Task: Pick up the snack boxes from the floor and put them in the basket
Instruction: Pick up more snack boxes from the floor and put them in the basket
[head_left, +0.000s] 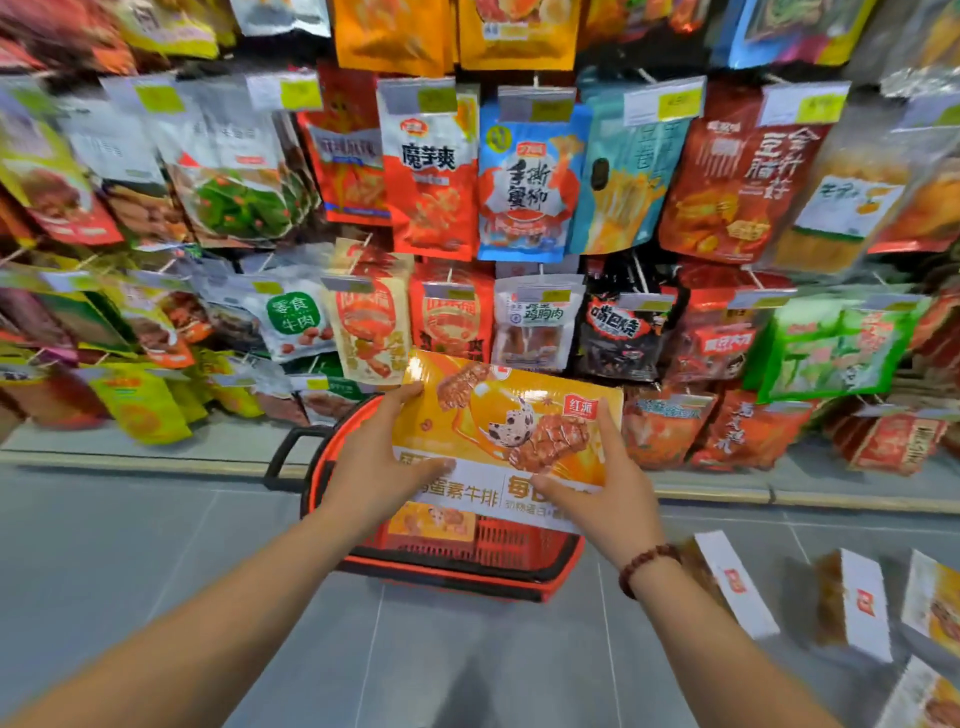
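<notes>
The left hand (384, 457) and right hand (602, 483) grip a yellow snack box (509, 431) just above the red basket (457, 577), which seemingly holds one box (431, 522) already, while several floor boxes (852, 603) remain.

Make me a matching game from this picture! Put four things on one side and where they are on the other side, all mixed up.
Things
1. yellow box
2. basket
3. bracelet
4. blue bag

Places
A. hanging up among the snacks
B. on the right wrist
C. held by the left hand and right hand
D. standing on the floor

Pairs: 1-C, 2-D, 3-B, 4-A
</notes>
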